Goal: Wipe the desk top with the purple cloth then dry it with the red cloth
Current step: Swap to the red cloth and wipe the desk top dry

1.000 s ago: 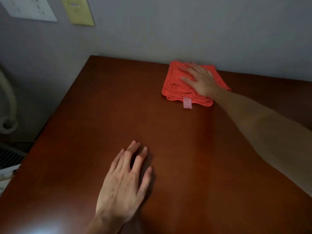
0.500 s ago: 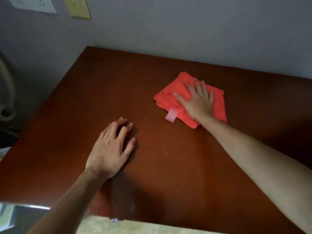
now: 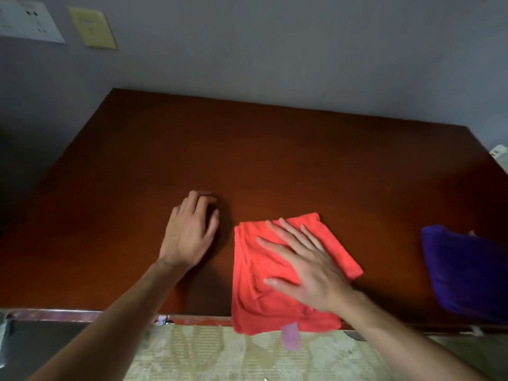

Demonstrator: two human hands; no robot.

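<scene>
The red cloth [image 3: 253,292] lies folded at the near edge of the brown desk top [image 3: 275,160], its lower hem and pale tag hanging over the edge. My right hand [image 3: 305,265] presses flat on it with fingers spread. My left hand [image 3: 189,232] rests palm down on the bare wood just left of the cloth, holding nothing. The purple cloth [image 3: 467,273] sits bunched at the desk's near right corner, apart from both hands.
A grey wall [image 3: 275,50] runs along the desk's back edge, with a white socket plate [image 3: 24,22] and a yellow plate [image 3: 92,28] at upper left. Patterned beige fabric [image 3: 247,356] lies below the front edge. A white object [image 3: 499,152] sits beyond the right edge.
My right hand has dragged the red cloth from the back of the desk toward me to the front edge. The view has pulled back, bringing the purple cloth into sight.
</scene>
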